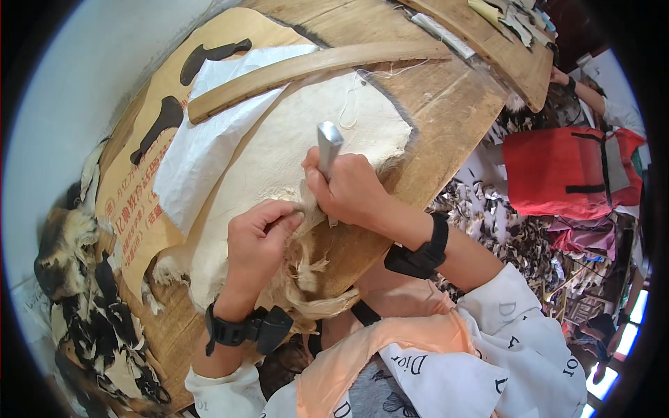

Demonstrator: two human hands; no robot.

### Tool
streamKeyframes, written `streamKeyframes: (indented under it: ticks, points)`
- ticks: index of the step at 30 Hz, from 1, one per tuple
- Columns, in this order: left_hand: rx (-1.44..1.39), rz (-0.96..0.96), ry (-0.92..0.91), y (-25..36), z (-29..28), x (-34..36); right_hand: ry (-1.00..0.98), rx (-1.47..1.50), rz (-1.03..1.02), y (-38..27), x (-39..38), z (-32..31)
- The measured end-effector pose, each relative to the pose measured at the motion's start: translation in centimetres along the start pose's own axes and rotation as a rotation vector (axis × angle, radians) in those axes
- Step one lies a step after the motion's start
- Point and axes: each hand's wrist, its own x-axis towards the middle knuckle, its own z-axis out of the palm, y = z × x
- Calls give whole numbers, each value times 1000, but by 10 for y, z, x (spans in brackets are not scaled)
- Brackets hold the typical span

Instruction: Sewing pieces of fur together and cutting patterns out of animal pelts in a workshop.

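A cream-coloured hide [279, 150], skin side up with fur along its edges, lies on the wooden table. My right hand [348, 187] is wrapped around a silver metal knife-like tool [328, 145]. Its broad end points up above the fist, and a narrow tip shows below, at the hide's near edge. Just left of it, my left hand [259, 233] pinches that edge between thumb and fingers. Loose furry strips [306, 272] hang under the hands, over the table's edge. How far the tool goes into the hide is hidden by my fingers.
A long wooden stick [320, 73] lies across the hide and a white cloth [202, 164]. Two dark curved blades [209, 59] rest on brown printed paper [132, 209]. Fur scraps [111, 327] pile at left. Another person's arm [589, 94] and a red bag [554, 171] are at right.
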Motion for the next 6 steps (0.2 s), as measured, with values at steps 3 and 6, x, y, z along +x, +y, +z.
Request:
streamKeyframes:
  ticks: [3,6]
  points:
    - [45,-20,-84,0,0,0,54,-2,-50,3,5,4]
    - [62,-16,-11,1,0,0,84,40,-124,4,-1,2]
